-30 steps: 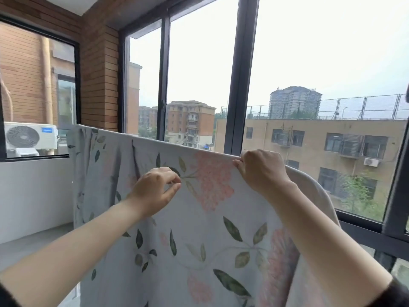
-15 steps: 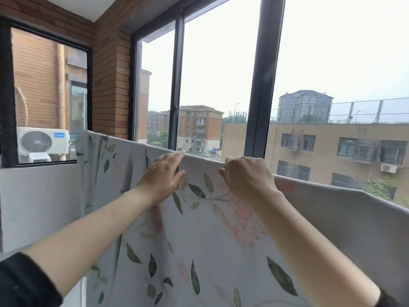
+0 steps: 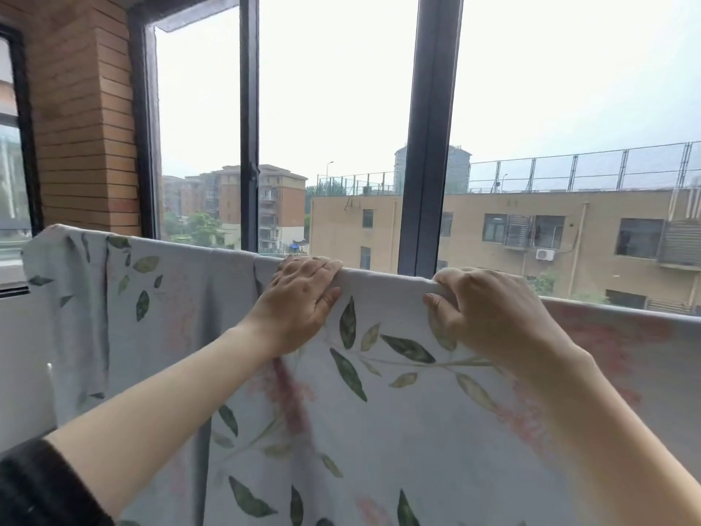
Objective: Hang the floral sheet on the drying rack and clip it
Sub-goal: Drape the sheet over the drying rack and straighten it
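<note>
The left hand (image 3: pixel 303 303) lies over the top fold of the pale grey floral sheet (image 3: pixel 379 411), a thin cloth printed with green leaves and pink blossoms. Its fingers hook over the far side and its thumb presses the near face. Just to its right, the right hand (image 3: pixel 489 309) has its fingers curled over the same fold, thumb tucked beneath, gripping it.

The sheet is draped across the drying rack, whose rail is hidden under the cloth, and hangs down on the near side in front of the dark metal-framed window (image 3: pixel 428 146). Hanging looks nearly done, and this seems to be the evening-out of the top edge. Clipping comes next and calls for pegs. None are in view, nor any basket or other container.
</note>
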The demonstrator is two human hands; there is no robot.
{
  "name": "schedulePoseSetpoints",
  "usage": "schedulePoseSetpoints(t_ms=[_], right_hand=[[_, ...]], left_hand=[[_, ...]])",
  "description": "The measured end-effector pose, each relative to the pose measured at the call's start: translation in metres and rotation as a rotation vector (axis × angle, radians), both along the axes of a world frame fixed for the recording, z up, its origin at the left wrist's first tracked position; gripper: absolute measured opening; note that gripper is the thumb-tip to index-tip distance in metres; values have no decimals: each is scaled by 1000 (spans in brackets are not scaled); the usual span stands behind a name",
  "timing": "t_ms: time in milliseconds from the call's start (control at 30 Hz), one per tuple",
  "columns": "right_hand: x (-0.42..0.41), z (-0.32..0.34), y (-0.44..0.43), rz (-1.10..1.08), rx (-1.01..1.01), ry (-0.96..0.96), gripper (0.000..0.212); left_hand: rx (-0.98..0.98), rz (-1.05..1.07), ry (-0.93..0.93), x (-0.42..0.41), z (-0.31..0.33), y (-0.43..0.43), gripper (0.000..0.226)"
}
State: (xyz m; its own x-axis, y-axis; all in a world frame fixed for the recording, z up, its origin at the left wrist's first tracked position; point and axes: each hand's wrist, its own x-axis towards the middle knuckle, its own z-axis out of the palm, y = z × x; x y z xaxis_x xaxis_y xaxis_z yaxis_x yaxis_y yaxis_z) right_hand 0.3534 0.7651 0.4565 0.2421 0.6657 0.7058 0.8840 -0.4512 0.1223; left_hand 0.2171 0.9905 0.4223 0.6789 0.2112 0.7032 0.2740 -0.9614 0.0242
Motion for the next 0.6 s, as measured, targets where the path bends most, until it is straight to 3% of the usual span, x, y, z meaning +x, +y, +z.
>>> schedulePoseSetpoints(t_ms=[333,600], right_hand=[[-36,-3,100,-2,-23,-55,31],[-41,-3,147,19,23,-108,32]], left_hand=[[-15,-185,6,-26,9,38,48],[-95,-15,-163,-45,15,128,40]])
